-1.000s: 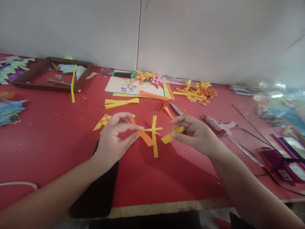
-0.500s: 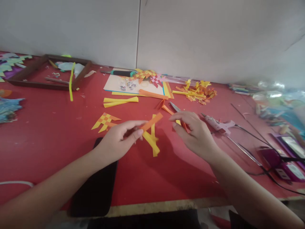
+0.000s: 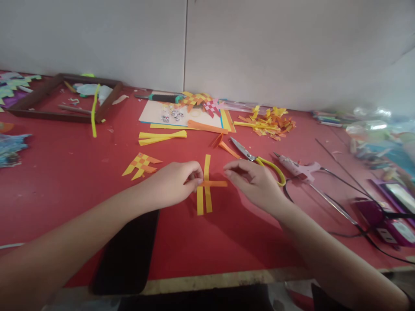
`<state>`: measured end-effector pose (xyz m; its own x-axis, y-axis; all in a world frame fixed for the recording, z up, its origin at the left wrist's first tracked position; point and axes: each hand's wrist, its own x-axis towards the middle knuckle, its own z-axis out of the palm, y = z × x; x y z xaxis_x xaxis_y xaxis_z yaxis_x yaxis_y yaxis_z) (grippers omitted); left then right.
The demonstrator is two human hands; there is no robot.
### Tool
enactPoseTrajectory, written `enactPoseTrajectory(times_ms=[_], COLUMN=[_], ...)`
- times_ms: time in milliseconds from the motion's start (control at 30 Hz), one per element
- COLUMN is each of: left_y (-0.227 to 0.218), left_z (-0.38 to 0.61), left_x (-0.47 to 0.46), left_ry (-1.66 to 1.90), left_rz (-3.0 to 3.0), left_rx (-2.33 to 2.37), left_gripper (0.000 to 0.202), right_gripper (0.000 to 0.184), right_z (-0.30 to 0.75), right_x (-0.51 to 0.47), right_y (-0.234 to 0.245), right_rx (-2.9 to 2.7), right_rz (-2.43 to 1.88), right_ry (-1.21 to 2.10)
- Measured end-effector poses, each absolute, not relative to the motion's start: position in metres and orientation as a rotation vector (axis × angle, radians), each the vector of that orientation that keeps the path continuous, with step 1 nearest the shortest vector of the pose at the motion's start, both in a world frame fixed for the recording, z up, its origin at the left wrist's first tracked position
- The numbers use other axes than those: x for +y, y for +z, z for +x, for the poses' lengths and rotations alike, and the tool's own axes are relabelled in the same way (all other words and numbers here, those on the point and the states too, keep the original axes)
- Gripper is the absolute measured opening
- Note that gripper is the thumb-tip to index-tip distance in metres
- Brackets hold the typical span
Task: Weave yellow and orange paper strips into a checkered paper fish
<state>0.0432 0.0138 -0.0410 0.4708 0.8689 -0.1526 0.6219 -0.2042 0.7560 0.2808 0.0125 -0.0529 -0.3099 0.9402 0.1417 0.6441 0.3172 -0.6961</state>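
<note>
The left hand's (image 3: 177, 181) thumb and finger are clamped on an orange paper strip (image 3: 217, 184), which runs rightward from their tips across a yellow paper strip (image 3: 208, 166) lying just beside them; a second yellow strip (image 3: 200, 203) extends from below the same fingertips; the right hand's (image 3: 257, 181) thumb and index finger stand slightly apart near the orange end, nothing visible between them; beyond the right fingers lie yellow-handled scissors (image 3: 249, 156); a checkered woven paper fish (image 3: 142, 165) rests left of the left fingers.
</note>
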Motion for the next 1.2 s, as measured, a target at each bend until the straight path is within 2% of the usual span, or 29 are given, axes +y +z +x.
enactPoseTrajectory(times_ms=[267,400,567,733,1000,1200], left_y=[-0.061,-0.064,-0.067,-0.070,-0.072,-0.072], left_z=[0.050,0.046,0.041,0.046,0.052,0.056], left_x=[0.018,0.018,0.016,0.012,0.011,0.006], left_ry=[0.424,0.447,0.482,0.447,0.331,0.294], left_rz=[2.016,2.218,2.435,2.471,2.590,2.662], left_rx=[1.258,1.274,1.241,1.234,1.301,1.363], left_gripper=[0.011,0.014,0.016,0.017,0.028,0.027], right_gripper=[0.012,0.018,0.013,0.006,0.009,0.005], right_z=[0.267,0.269,0.269,0.269,0.266,0.263], right_x=[0.005,0.008,0.008,0.009,0.010,0.008], right_y=[-0.080,-0.085,-0.086,-0.085,-0.085,-0.083], right_rx=[-2.315,-2.342,-2.326,-2.316,-2.294,-2.293], right_rz=[-1.129,-1.147,-1.152,-1.175,-1.253,-1.297], right_ry=[0.438,0.417,0.415,0.446,0.498,0.520])
